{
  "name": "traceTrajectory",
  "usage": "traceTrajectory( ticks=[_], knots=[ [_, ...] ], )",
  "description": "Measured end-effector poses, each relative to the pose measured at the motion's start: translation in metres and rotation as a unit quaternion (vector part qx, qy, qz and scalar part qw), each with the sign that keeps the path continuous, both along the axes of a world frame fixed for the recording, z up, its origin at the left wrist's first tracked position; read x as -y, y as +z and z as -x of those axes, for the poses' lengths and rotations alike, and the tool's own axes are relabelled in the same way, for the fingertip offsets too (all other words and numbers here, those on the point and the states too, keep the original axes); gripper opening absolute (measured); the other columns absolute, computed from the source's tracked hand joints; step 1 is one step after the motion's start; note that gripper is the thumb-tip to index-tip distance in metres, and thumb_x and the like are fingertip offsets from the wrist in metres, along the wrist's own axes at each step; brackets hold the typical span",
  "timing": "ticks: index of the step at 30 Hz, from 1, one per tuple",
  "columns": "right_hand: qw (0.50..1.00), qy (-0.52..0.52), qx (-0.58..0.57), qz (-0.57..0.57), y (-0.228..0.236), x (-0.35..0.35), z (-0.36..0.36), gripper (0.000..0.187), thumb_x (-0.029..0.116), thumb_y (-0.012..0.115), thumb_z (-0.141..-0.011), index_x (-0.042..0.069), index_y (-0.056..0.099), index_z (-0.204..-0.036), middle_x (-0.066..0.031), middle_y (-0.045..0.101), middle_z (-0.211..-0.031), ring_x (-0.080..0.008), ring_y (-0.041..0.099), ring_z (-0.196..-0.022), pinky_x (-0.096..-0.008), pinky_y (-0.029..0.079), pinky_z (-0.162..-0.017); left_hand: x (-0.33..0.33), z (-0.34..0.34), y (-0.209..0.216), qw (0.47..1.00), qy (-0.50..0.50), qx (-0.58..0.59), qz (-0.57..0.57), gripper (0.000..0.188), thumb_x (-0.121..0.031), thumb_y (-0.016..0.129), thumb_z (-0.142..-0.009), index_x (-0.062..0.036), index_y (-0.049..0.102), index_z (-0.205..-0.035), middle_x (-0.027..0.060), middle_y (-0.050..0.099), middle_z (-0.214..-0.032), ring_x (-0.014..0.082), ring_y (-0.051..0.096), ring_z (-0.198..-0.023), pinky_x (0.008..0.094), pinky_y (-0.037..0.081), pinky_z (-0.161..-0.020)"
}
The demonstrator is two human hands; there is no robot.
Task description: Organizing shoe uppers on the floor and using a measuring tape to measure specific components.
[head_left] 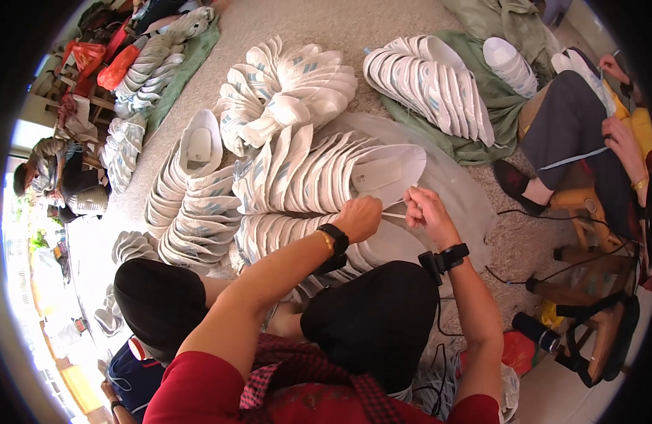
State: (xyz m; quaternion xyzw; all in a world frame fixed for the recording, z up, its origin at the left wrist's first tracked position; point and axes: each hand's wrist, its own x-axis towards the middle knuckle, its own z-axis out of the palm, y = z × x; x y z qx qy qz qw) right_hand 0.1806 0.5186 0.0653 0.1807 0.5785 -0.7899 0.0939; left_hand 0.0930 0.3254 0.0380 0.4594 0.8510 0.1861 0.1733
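In front of me lie nested rows of white shoe uppers [297,173] with blue marks. The end one, a white shoe [386,177], shows its pale inside just beyond my hands. My left hand [361,218] is closed over the front end of the rows. Closed too, my right hand [426,210] is a short way to its right. A thin white cord [393,214] runs taut between the two hands, and a bit of it shows above the right fingers. Its grip inside the left fist is hidden.
A ring-shaped pile of shoe uppers [287,85] lies beyond, with another curved stack [198,205] at left. Clear plastic sheeting [460,198] is under the rows. At right, a co-worker's hand [623,145] holds a blue strip. Black cables [524,283] cross the floor near wooden stools [587,265].
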Motion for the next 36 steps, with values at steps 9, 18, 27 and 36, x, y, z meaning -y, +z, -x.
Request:
traceTrajectory(
  ticks=[9, 18, 27, 36],
  knots=[
    [0.976, -0.131, 0.171, 0.028, -0.056, 0.008, -0.038, 0.027, 0.030, 0.048, -0.090, 0.007, 0.058, -0.080, 0.0023, 0.052, -0.064, -0.0119, 0.056, -0.060, -0.0255, 0.045, -0.055, 0.004, 0.012, -0.003, 0.990, 0.049, 0.097, -0.092, 0.016, -0.004, 0.051, -0.075, 0.0026, 0.066, -0.077, 0.0236, 0.063, -0.074, 0.0403, 0.062, -0.072, 0.0464, 0.050, -0.069],
    [0.764, -0.053, 0.149, -0.626, -0.022, -0.064, -0.114, 0.019, 0.017, 0.056, -0.083, -0.002, 0.059, -0.081, -0.0160, 0.063, -0.069, -0.0258, 0.066, -0.069, -0.0348, 0.050, -0.060, -0.004, 0.014, 0.012, 0.996, 0.051, 0.061, -0.028, 0.015, 0.002, 0.055, -0.066, -0.0019, 0.069, -0.072, 0.0193, 0.064, -0.078, 0.0384, 0.063, -0.078, 0.0453, 0.051, -0.071],
    [0.945, 0.011, -0.144, -0.293, -0.073, 0.036, 0.028, 0.016, 0.002, 0.060, -0.079, -0.001, 0.063, -0.094, -0.0083, 0.067, -0.080, -0.0126, 0.060, -0.070, -0.0296, 0.051, -0.068, -0.006, 0.020, 0.001, 0.988, -0.063, -0.140, 0.028, 0.030, -0.001, 0.054, -0.080, -0.0126, 0.058, -0.107, 0.0120, 0.054, -0.088, 0.0324, 0.065, -0.073, 0.0431, 0.052, -0.061],
    [0.935, 0.049, -0.089, -0.339, -0.083, 0.049, 0.033, 0.018, 0.009, 0.067, -0.074, 0.007, 0.071, -0.091, -0.0101, 0.068, -0.073, -0.0158, 0.064, -0.065, -0.0306, 0.050, -0.063, 0.010, 0.013, 0.003, 0.992, -0.019, -0.104, -0.064, 0.032, -0.003, 0.055, -0.078, -0.0163, 0.061, -0.106, 0.0103, 0.053, -0.084, 0.0319, 0.060, -0.064, 0.0430, 0.050, -0.054]
  ],
)
